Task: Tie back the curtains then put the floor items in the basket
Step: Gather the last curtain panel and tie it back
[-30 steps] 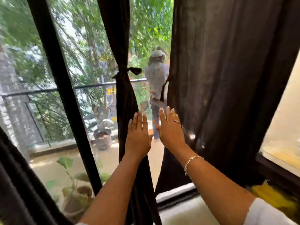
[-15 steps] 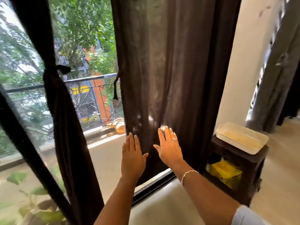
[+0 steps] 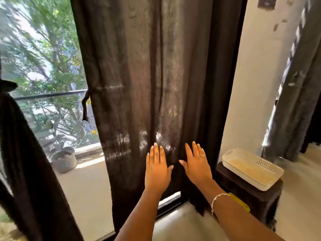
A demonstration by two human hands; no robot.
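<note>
On my feed the biggest thing is the dark brown curtain point(image 3: 139, 84), which hangs loose and spread wide down the middle and reaches close to the floor. To its left is the window glass point(image 3: 52, 66), with blurred green trees and a balcony rail behind it. A second dark curtain point(image 3: 26, 153) runs down the far left edge, bunched into a narrow column. On the far right a grey curtain point(image 3: 295, 84) hangs beside a pale wall.

Low on the right, against that wall, stands a small dark worktop point(image 3: 251, 193), and a white plastic basket point(image 3: 251, 169) sits on top of it, tilted in my view. Out on the balcony floor there is a round grey pot point(image 3: 63, 160).

My left hand point(image 3: 157, 168) and right hand point(image 3: 197, 164) are raised side by side in front of the lower part of the brown curtain, backs towards me. Both are spread flat with straight fingers and hold nothing. I cannot tell whether the palms touch the cloth.

A short dark tie strap point(image 3: 85, 108) dangles from the brown curtain's left edge, at rail height. Something yellow point(image 3: 239, 202) shows under the worktop. A thin bracelet point(image 3: 217, 199) circles the right wrist, and a ring point(image 3: 201, 155) sits on one finger of that hand.
</note>
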